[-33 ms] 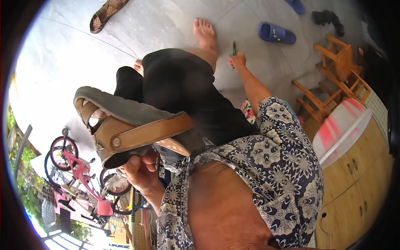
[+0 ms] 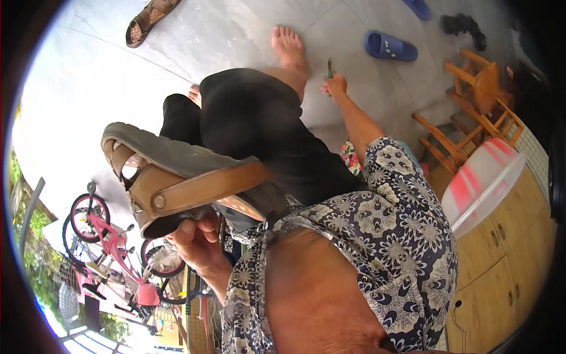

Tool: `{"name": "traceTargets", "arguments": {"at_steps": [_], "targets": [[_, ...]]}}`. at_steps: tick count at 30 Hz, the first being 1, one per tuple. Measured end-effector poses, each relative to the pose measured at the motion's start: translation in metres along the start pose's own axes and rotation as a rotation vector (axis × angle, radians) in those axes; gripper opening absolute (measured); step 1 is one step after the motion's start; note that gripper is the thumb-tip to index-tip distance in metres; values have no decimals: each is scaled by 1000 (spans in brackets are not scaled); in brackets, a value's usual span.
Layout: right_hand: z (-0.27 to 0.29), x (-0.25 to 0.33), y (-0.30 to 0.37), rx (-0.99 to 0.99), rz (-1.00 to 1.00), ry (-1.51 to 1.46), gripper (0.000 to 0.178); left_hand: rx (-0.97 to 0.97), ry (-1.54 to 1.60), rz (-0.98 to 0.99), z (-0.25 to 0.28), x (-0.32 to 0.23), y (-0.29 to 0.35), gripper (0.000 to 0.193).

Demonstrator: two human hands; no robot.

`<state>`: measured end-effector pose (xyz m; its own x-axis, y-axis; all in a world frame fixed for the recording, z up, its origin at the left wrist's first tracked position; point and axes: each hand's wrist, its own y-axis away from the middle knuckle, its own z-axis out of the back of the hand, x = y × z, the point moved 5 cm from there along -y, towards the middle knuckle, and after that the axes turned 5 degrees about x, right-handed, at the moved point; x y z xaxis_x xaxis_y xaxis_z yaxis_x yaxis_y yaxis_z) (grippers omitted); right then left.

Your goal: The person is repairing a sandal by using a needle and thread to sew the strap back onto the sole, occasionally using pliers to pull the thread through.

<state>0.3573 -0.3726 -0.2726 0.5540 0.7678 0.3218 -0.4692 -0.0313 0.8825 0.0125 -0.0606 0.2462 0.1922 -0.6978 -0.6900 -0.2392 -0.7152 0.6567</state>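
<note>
A brown leather sandal with a thick grey sole is raised in front of my lap, tipped on its side. Its wide strap, with a round rivet, points to the right. My left hand pinches the sandal's lower edge between thumb and fingers. Farther off to the right, above the floor, my right hand is closed around a slim green-handled tool with a narrow dark tip. The tool's exact kind is too small to make out. My black-trousered knees are between the two hands.
Another brown sandal lies on the grey tiled floor. Blue slippers and a black shoe are at the far right. Wooden stools, a red-and-white basin and a cabinet stand right; a pink bicycle is left.
The sandal in my left hand has shifted very slightly to the left. My right hand keeps its grip on the green-handled tool.
</note>
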Motion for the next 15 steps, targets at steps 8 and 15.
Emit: {"name": "traceTargets", "arguments": {"at_steps": [8, 15], "targets": [[4, 23, 15, -282, 465, 735, 54, 25, -147, -60, 1, 11, -41, 26], [8, 142, 118, -5, 423, 376, 46, 113, -37, -68, 17, 62, -99, 17]]}}
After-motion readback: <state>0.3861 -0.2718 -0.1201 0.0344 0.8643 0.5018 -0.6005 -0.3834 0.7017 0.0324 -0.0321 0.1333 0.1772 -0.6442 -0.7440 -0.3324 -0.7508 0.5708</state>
